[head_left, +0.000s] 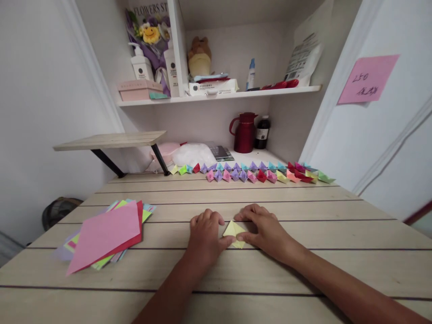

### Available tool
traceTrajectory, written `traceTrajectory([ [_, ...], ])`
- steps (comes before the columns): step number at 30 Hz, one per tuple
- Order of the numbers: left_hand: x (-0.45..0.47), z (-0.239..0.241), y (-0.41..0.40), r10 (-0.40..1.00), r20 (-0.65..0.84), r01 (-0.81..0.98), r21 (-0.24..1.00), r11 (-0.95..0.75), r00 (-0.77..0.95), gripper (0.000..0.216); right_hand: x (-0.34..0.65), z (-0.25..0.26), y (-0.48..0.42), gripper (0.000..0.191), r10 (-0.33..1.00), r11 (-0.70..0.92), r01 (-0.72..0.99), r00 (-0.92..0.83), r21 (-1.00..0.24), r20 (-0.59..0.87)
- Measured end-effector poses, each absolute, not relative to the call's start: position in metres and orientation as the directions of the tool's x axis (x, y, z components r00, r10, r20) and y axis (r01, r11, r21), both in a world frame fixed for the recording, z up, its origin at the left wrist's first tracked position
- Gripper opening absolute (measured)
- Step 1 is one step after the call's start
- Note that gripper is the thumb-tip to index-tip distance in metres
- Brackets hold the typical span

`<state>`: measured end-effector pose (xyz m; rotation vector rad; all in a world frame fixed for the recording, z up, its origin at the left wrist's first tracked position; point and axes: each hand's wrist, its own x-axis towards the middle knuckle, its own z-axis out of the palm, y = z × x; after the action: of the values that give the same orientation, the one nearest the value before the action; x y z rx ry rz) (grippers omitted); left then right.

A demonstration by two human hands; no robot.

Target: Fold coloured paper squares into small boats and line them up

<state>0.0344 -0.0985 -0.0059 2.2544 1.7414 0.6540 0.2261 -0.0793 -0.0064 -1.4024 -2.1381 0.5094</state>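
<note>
A small yellow origami paper (232,229), folded into a diamond with a crease down its middle, lies on the table between my two hands. My left hand (206,231) rests at its left side with curled fingers, the thumb tip pressing its lower left edge. From the right, my right hand (261,227) sets its thumb on the paper's lower right part. The bent index finger of that hand touches down near the upper right edge. Part of the paper is hidden under the thumbs.
A stack of coloured paper sheets (108,229) lies on the left. Along the table's back edge stand rows of folded paper boats (251,176). Behind are a red thermos jug (245,132), a dark bottle (262,132) and a small raised wooden shelf (111,140).
</note>
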Motion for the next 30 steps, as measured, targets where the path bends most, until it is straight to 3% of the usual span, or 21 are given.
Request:
traceTrajectory([
  [4,0.040,-0.009,-0.098,0.957,0.229,0.840,0.471,-0.270,0.179,0.026,0.225,-0.005,-0.080,0.015,0.904,0.422,0.662,-0.363,-0.619,0.228],
  [16,0.041,-0.007,-0.096,0.918,0.282,0.658,0.641,-0.396,0.278,0.020,0.222,0.000,-0.085,0.018,0.896,0.317,0.389,-0.422,-0.865,0.139],
  [19,0.043,-0.005,-0.095,0.925,0.243,0.523,0.769,-0.367,0.292,0.023,0.218,0.001,-0.087,0.034,0.943,0.188,0.317,-0.323,-0.930,0.080],
  [23,0.044,-0.002,-0.093,0.960,0.163,0.268,0.938,-0.222,0.226,0.041,0.220,0.006,-0.086,0.039,0.973,-0.008,0.116,-0.228,-0.993,-0.034],
  [26,0.044,-0.001,-0.094,0.960,0.179,0.218,0.949,-0.226,0.217,0.042,0.223,0.009,-0.085,0.039,0.979,-0.015,0.083,-0.202,-0.996,-0.032],
  [30,0.046,-0.001,-0.097,0.942,0.187,0.314,0.909,-0.273,0.278,0.033,0.223,0.008,-0.087,0.037,0.976,-0.016,0.094,-0.215,-0.995,-0.036],
])
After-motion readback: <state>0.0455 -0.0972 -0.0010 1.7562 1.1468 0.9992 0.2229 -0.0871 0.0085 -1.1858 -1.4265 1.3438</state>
